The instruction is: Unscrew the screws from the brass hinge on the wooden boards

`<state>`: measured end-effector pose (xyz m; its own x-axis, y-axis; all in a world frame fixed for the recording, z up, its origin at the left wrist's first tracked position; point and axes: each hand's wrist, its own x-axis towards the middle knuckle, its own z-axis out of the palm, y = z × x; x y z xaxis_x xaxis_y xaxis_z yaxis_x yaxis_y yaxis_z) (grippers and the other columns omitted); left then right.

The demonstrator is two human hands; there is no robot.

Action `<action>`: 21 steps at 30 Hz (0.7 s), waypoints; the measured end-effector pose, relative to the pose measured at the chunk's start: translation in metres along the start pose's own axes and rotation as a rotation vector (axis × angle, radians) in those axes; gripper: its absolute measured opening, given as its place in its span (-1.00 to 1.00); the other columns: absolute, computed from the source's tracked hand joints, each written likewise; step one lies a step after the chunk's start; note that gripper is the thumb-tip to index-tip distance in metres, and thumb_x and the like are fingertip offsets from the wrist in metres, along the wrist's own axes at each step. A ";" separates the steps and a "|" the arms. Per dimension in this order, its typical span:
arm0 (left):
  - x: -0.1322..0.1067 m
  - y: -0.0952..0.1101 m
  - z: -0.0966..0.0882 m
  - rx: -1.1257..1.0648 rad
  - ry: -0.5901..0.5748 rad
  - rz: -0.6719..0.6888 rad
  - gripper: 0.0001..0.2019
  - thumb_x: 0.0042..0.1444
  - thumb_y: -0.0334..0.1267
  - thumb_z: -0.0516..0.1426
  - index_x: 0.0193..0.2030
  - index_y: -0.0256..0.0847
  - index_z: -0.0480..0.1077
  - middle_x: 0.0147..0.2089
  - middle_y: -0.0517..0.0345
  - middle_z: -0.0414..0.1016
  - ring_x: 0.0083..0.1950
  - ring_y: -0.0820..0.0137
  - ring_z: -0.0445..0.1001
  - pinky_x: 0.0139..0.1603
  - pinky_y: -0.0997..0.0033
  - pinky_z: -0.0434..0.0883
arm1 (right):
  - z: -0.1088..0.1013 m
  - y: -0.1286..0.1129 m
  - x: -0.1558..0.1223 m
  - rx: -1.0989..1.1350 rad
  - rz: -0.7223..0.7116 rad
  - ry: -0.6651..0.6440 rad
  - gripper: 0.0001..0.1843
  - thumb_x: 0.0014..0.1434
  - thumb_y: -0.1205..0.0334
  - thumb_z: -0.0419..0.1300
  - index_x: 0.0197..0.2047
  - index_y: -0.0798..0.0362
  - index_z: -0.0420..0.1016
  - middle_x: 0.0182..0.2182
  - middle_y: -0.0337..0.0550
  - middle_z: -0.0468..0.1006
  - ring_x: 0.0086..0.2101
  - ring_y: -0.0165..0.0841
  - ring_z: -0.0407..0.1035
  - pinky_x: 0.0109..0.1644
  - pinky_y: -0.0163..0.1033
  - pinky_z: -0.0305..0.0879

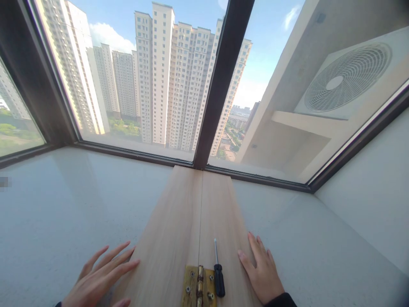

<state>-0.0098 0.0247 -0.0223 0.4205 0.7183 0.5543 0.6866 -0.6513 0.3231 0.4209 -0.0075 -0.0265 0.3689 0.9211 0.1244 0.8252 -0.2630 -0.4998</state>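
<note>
Two pale wooden boards lie side by side with a thin seam between them, the left board [166,226] and the right board [222,209]. A worn brass hinge [200,286] spans the seam near the bottom edge, with several screws in its plates; its lower part is cut off by the frame. Beside it on the right board rests a screwdriver [218,275] with a black handle, its tip pointing away from me. My left hand [102,275], fingers spread, touches the left board's outer edge. My right hand [262,266] lies on the right board's outer edge, fingers outstretched, holding nothing.
Under the boards is a pale whitish surface [89,204]. Dark window frames [214,85] rise along its far side, and the boards' far ends reach the frame. A white wall [373,183] stands at right. Beyond the glass are tall buildings [162,76] and an air conditioner unit [348,76].
</note>
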 end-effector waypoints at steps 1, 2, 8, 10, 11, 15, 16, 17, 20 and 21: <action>-0.001 0.000 0.000 -0.009 0.007 -0.035 -0.50 0.03 0.03 0.13 0.14 0.14 0.24 0.16 0.22 0.44 0.25 0.15 0.29 0.31 0.01 -0.05 | 0.001 -0.002 -0.002 0.021 0.005 0.010 -0.17 0.13 -0.15 -0.04 0.30 0.27 0.14 0.27 0.11 0.18 0.31 -0.01 -0.13 0.34 0.22 -0.29; -0.002 0.000 0.000 -0.022 0.017 -0.076 -0.52 0.03 0.02 0.13 0.13 0.14 0.25 0.15 0.22 0.45 0.23 0.13 0.30 0.28 -0.01 -0.02 | 0.001 -0.004 -0.003 0.044 0.010 0.020 -0.18 0.12 -0.15 -0.01 0.29 0.26 0.16 0.26 0.11 0.20 0.30 0.00 -0.11 0.34 0.21 -0.29; 0.004 0.005 -0.010 -0.130 0.078 -0.275 -0.71 0.05 0.06 0.12 -0.20 -0.06 0.39 -0.17 0.14 0.52 -0.04 0.18 0.41 0.00 0.14 0.28 | -0.007 0.005 -0.003 0.241 0.069 0.157 -0.31 0.10 -0.20 0.02 0.15 0.10 0.35 0.18 0.02 0.36 0.22 -0.07 0.14 0.30 0.05 0.01; 0.009 0.008 -0.013 -0.139 0.010 -0.287 -0.71 0.12 0.03 0.04 -0.41 -0.15 0.32 -0.39 0.16 0.42 -0.26 0.30 0.40 -0.17 0.27 0.31 | -0.010 0.013 -0.001 0.312 0.114 0.217 -0.36 0.13 -0.21 -0.03 0.05 0.11 0.39 0.09 0.06 0.45 0.11 -0.10 0.30 0.19 -0.02 0.21; 0.011 0.009 -0.015 -0.130 -0.027 -0.286 -0.67 0.16 0.00 0.00 -0.49 -0.18 0.25 -0.48 0.20 0.34 -0.36 0.36 0.36 -0.26 0.32 0.30 | -0.011 0.018 0.000 0.342 0.134 0.240 -0.39 0.12 -0.21 -0.03 -0.01 0.12 0.41 0.01 0.07 0.51 0.04 -0.11 0.38 0.13 -0.05 0.29; 0.016 0.014 -0.014 -0.039 -0.064 -0.279 -0.57 0.22 -0.03 -0.09 -0.62 -0.20 0.02 -0.61 0.27 0.12 -0.55 0.49 0.20 -0.43 0.44 0.21 | -0.009 0.025 0.003 0.421 0.176 0.293 -0.52 0.07 -0.17 0.09 -0.22 0.10 0.42 -0.26 0.01 0.59 -0.21 -0.19 0.49 -0.04 -0.07 0.39; 0.016 0.015 -0.013 -0.020 -0.060 -0.271 -0.56 0.23 -0.04 -0.11 -0.62 -0.20 -0.02 -0.62 0.28 0.10 -0.56 0.50 0.18 -0.45 0.45 0.20 | -0.009 0.025 0.003 0.431 0.179 0.302 -0.55 0.05 -0.15 0.12 -0.24 0.10 0.42 -0.28 -0.01 0.58 -0.23 -0.21 0.49 -0.05 -0.05 0.39; 0.015 0.016 -0.012 -0.006 -0.063 -0.254 -0.56 0.24 -0.06 -0.12 -0.62 -0.20 -0.07 -0.63 0.28 0.07 -0.57 0.51 0.17 -0.45 0.46 0.19 | -0.008 0.023 0.003 0.437 0.178 0.310 -0.57 0.03 -0.13 0.14 -0.25 0.09 0.42 -0.29 -0.04 0.58 -0.23 -0.22 0.48 -0.05 -0.05 0.38; 0.014 0.020 -0.009 0.017 -0.098 -0.171 -0.57 0.24 -0.14 -0.13 -0.62 -0.21 -0.16 -0.67 0.30 -0.02 -0.59 0.52 0.12 -0.40 0.45 0.22 | -0.010 0.017 0.000 0.435 0.169 0.333 -0.62 -0.01 -0.10 0.16 -0.30 0.05 0.45 -0.30 -0.07 0.58 -0.22 -0.21 0.47 -0.07 -0.08 0.37; 0.013 0.022 -0.009 0.007 -0.109 -0.133 -0.56 0.24 -0.15 -0.12 -0.63 -0.22 -0.16 -0.68 0.30 -0.02 -0.60 0.52 0.12 -0.40 0.44 0.21 | -0.012 0.014 -0.001 0.428 0.165 0.341 -0.63 -0.02 -0.11 0.15 -0.31 0.03 0.45 -0.30 -0.07 0.59 -0.22 -0.20 0.47 -0.08 -0.10 0.37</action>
<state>0.0058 0.0175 -0.0009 0.3869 0.8207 0.4205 0.7448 -0.5470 0.3823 0.4376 -0.0153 -0.0239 0.6540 0.7142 0.2494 0.5243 -0.1904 -0.8300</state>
